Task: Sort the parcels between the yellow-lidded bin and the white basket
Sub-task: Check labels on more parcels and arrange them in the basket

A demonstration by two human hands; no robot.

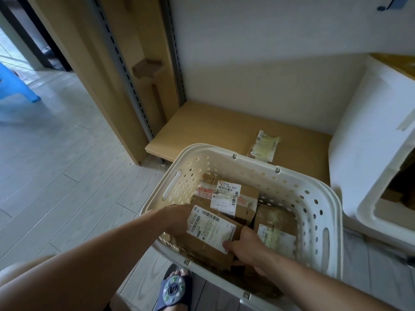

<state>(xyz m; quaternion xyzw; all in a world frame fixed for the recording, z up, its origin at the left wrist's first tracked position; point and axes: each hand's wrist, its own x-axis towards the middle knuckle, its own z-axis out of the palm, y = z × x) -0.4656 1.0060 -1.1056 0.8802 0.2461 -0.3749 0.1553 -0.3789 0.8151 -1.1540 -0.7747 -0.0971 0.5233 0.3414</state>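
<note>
Both hands grip the same box (pixel 210 232) inside the white basket (pixel 318 198): left hand (pixel 179 217) curled on its far-left end, right hand (pixel 244 245) on the near-right corner, thumb on the label. Long axis runs diagonally between the grips. The bin (pixel 368 158) lies right of the right-hand grip, so that hand probably leads any transfer.

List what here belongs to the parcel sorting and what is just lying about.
Job: white basket; held parcel, both hands on it, left hand, right hand; parcels in the basket; white bin.

Lying about: torn label on the shelf; blue stool; slipper.
</note>
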